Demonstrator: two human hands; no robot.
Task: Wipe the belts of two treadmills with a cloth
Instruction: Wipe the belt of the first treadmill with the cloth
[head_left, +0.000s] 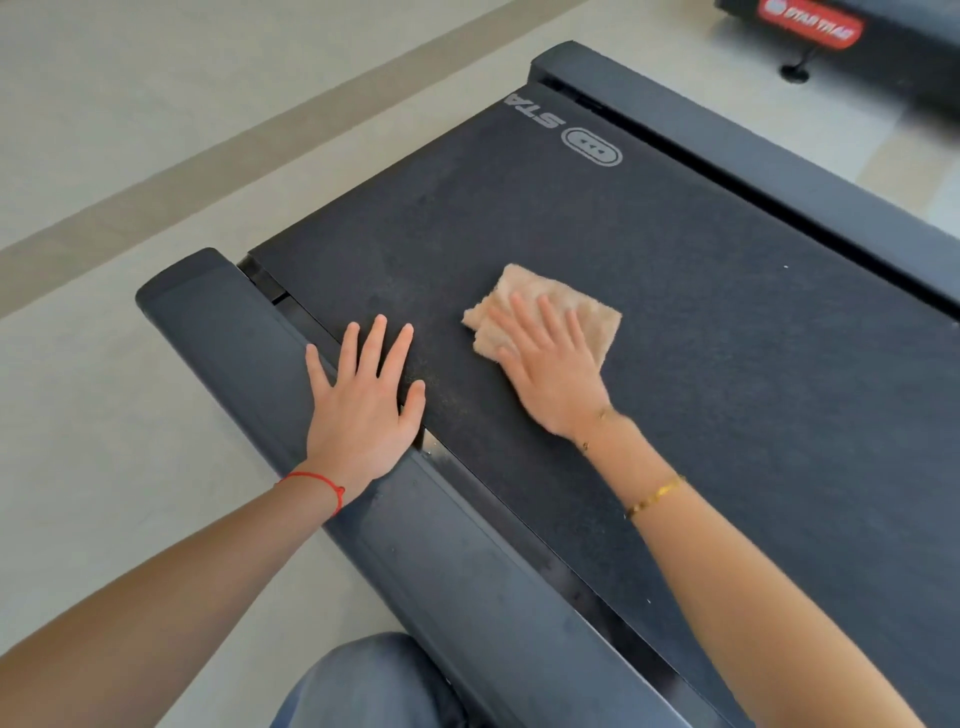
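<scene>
A dark treadmill belt (675, 322) with a grey logo near its far end fills the middle of the view. On it lies a folded beige cloth (587, 312), and my right hand (550, 364) presses flat on it with fingers straight and spread. My left hand (363, 405) lies flat with spread fingers across the near side rail (234, 332) and the belt's edge, holding nothing. The belt near my left hand looks dusty.
The far side rail (753, 150) borders the belt. A second treadmill (883, 47) with a red label stands at the top right. Pale floor (130, 130) with a tan stripe lies to the left. My knee (363, 686) in grey trousers is at the bottom.
</scene>
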